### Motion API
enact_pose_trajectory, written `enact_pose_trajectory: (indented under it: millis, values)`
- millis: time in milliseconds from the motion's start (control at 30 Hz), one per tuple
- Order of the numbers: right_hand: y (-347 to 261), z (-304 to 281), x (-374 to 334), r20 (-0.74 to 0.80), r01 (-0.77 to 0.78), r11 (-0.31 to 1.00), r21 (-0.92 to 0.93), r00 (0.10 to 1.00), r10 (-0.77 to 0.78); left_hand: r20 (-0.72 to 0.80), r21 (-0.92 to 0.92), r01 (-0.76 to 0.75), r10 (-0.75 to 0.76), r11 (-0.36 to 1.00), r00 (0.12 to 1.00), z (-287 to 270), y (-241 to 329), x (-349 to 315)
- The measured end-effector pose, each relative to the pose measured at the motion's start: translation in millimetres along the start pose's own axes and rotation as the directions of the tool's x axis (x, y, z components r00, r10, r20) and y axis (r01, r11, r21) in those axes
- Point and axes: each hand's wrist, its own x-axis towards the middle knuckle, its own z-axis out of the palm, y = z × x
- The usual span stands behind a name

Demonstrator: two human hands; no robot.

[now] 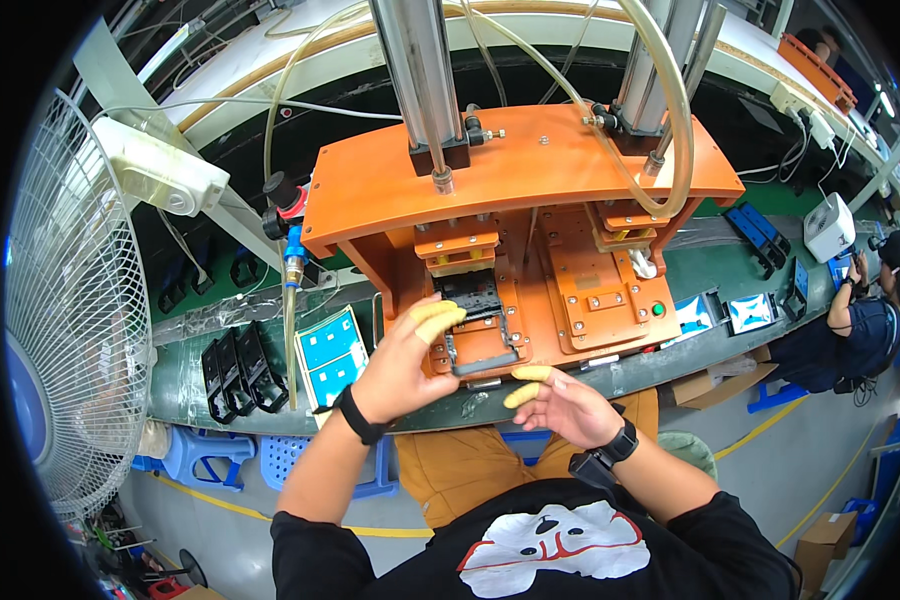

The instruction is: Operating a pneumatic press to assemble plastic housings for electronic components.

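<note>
A black rectangular plastic frame [485, 364] sits in the left fixture [515, 318] of an orange press [530, 172]. My left hand [402, 362] is at the frame's left side, thumb apart from the fingers, the fingertips over or against its edge; whether they touch cannot be made out. Yellow finger covers are on some fingers of both hands. In front of the press's near edge, my right hand [572, 408] is held with its fingers stretched out and nothing in it. The right fixture [600, 290] holds no frame.
Several black frames [238, 368] stand on the green bench at left, beside a blue-and-white sheet [331, 350]. A large fan [80, 300] is at far left. Blue-faced parts [750, 313] lie to the right. A co-worker [850, 310] is at far right.
</note>
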Motion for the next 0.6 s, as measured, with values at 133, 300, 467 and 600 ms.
enact_pose_trajectory:
  millis: [133, 300, 467, 600]
  values:
    - [4, -19, -30, -0.122, -0.006, 0.990, -0.138, 0.992, -0.011, 0.085, 0.071, 0.014, -0.020, 0.997, 0.996, -7, -9, 13]
    - [8, -38, -59, -0.267, -0.028, 0.952, -0.305, 0.962, -0.057, 0.100, 0.192, -0.049, 0.031, 0.980, 0.995, -3, -11, 19]
    - [11, -36, -59, -0.323, -0.102, 0.904, -0.416, 0.945, -0.042, 0.112, 0.176, -0.025, 0.005, 0.984, 0.994, -2, -10, 19]
    - [13, -26, -48, -0.259, -0.120, 0.862, -0.492, 0.966, -0.013, 0.054, 0.159, 0.018, -0.026, 0.987, 0.998, -2, -9, -1]
